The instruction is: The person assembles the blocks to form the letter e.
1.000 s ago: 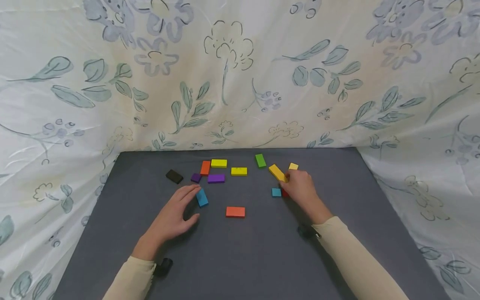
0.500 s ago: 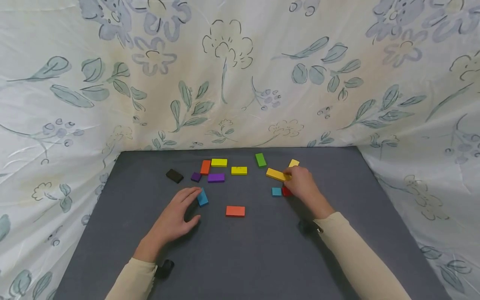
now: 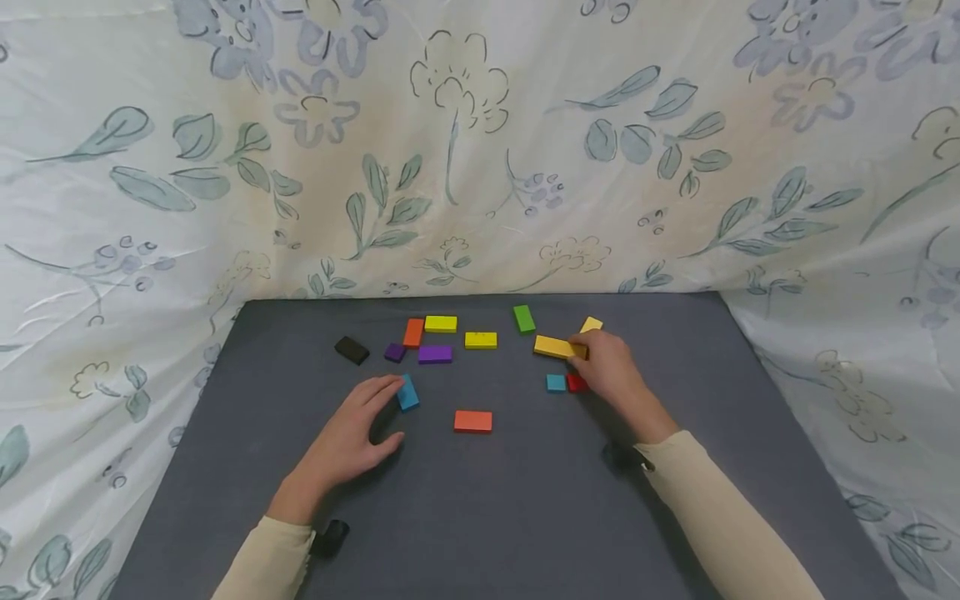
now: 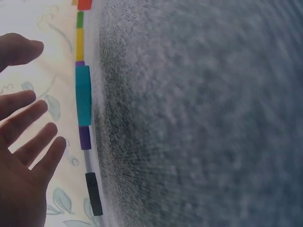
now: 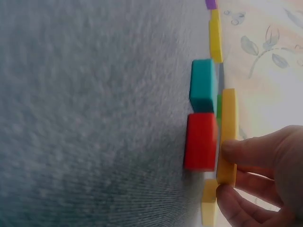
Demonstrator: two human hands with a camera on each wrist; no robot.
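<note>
My right hand pinches an orange-yellow block at its right end, thumb on the near side. In the right wrist view that block looks raised off the table. Just nearer to me lie a red block and a small light-blue block, side by side. Behind the fingers a pale yellow block is partly covered. My left hand hovers low with fingers spread and thumb apart, its fingertips beside a blue block. The left wrist view shows that hand holding nothing.
Around the grey table lie a coral block, a green block, two yellow blocks, two purple blocks, an orange-red block and a black block. A flowered cloth hangs behind.
The orange-yellow block has turned in my right hand from a steep slant to nearly parallel with the back edge. More of the red block shows. My left hand has barely moved.
</note>
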